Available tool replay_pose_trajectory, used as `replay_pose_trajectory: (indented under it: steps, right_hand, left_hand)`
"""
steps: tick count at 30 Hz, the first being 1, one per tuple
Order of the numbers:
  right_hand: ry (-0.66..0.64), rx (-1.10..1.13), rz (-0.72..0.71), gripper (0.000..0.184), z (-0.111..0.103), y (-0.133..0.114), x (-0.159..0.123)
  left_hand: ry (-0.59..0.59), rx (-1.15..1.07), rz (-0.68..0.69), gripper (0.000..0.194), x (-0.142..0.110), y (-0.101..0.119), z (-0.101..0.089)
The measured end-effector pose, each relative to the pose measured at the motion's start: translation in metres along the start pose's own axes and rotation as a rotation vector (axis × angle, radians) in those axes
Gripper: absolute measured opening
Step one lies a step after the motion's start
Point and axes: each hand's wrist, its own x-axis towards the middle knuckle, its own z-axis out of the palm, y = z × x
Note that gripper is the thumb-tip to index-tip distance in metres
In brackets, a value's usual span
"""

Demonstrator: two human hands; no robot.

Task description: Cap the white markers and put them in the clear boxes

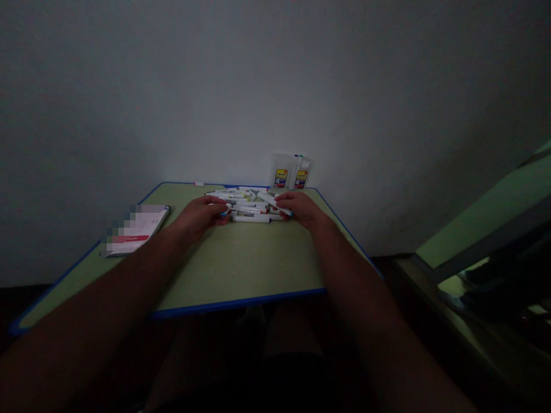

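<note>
Many white marker pens (251,218) with coloured ends lie in a loose pile toward the back of the table. At the pile's left side, my left hand (201,216) is closed on a marker with a blue end (225,213); most of that pen is hidden by the fingers. On the right, my right hand (300,206) pinches a white marker (267,199), which slants down to a blue end by my fingers. Both hands are close to the other pens, and I cannot tell whether they touch them.
The light table (241,264) has a blue edge and stands by a grey wall (215,86). Clear cases with yellow labels (280,176) hold a few pens at the back. A tablet-like flat thing (150,223) lies left. One pen (198,184) rests near the back edge.
</note>
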Motion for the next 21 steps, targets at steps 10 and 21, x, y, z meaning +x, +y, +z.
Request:
replay_pose_trajectory:
  steps: [10,21]
  right_hand:
    - [0.031,-0.011,0.004,0.011,-0.0009,-0.003,-0.0044]
    - [-0.01,0.004,-0.003,0.01,-0.0015,-0.0002,-0.0018]
  left_hand:
    - [-0.016,-0.01,0.019,0.012,0.0051,-0.0049,-0.0018]
    - [-0.022,-0.001,0.014,0.013,0.0049,-0.0047,-0.0022]
